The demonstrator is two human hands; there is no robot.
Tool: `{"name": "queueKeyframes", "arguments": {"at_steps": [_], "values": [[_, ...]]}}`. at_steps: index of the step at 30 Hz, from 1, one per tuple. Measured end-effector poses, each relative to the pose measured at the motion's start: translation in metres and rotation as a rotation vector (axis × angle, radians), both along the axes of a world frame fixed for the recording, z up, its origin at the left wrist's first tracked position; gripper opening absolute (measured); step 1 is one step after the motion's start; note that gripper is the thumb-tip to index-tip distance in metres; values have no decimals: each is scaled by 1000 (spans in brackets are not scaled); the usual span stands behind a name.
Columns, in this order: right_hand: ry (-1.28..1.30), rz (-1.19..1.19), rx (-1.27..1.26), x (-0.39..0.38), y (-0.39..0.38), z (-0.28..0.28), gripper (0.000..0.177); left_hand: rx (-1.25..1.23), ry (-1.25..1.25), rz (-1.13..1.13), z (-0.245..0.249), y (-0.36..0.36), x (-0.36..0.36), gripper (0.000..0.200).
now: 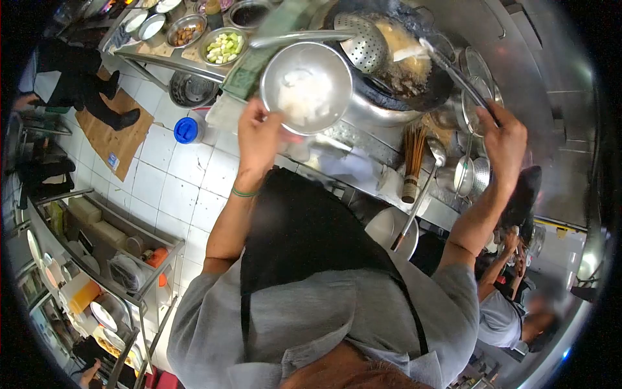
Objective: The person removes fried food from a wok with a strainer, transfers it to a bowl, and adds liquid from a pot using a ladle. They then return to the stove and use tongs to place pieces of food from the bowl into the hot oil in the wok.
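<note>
The left hand [259,133] pinches the rim of a round, shiny metal bowl [264,84] with soft white stuff in it. The right hand [504,136] is closed around the dark handle of a long tool [457,76]. The tool's pale tip is over the big round black pan [440,87], where brown, wet-looking food sits. A round scoop full of little holes [365,50] is over the pan too, just beside the bowl.

Near the pan, a bundle of thin brown sticks [415,152] and a long metal ladle [436,152] lie on the hard, shiny metal counter [382,150]. On the left, small bowls hold green chunks [223,47] and brown bits [186,34]. The floor [178,185] has smooth white square tiles, with flat brown cardboard [113,133] on it. A blue-lidded tub [186,130] is near the counter. A shiny metal wall [551,129] is on the right.
</note>
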State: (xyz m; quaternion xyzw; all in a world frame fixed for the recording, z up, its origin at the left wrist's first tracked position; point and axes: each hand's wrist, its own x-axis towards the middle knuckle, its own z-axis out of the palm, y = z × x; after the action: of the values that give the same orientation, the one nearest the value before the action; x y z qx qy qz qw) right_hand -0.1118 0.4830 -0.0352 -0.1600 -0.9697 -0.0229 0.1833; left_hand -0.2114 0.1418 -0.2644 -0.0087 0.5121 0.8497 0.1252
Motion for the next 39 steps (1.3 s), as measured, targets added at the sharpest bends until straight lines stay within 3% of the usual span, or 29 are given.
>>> {"name": "queueKeyframes", "arguments": {"at_steps": [5, 8, 11, 16, 19, 22, 28, 31, 35, 39], "values": [[-280, -197, 88, -25, 65, -71, 38, -27, 16, 43, 10, -8, 3, 9], [-325, -188, 92, -37, 90, -101, 38, -22, 20, 69, 19, -8, 7, 8], [-181, -266, 141, -36, 95, -104, 42, -21, 26, 82, 19, -9, 7, 6], [-20, 97, -63, -7, 11, -15, 35, -7, 17, 67, 35, -6, 15, 5], [-96, 413, -39, -1, -37, 2, 30, 14, 44, 28, 42, 2, 16, 6], [-162, 448, 15, -5, -75, -3, 28, 12, 70, -13, 57, 9, 21, 9], [-314, 446, 23, -18, -92, -18, 26, 35, 105, -12, 52, 9, 17, 12], [-200, 446, -31, -15, -84, -11, 24, 25, 82, 27, 42, 4, 10, 13], [-94, 319, 31, -24, -58, 5, 25, 11, 57, 42, 19, -5, 2, 8], [-70, 33, 180, -72, -16, 7, 31, 1, 37, 73, 8, -10, 9, 7]]}}
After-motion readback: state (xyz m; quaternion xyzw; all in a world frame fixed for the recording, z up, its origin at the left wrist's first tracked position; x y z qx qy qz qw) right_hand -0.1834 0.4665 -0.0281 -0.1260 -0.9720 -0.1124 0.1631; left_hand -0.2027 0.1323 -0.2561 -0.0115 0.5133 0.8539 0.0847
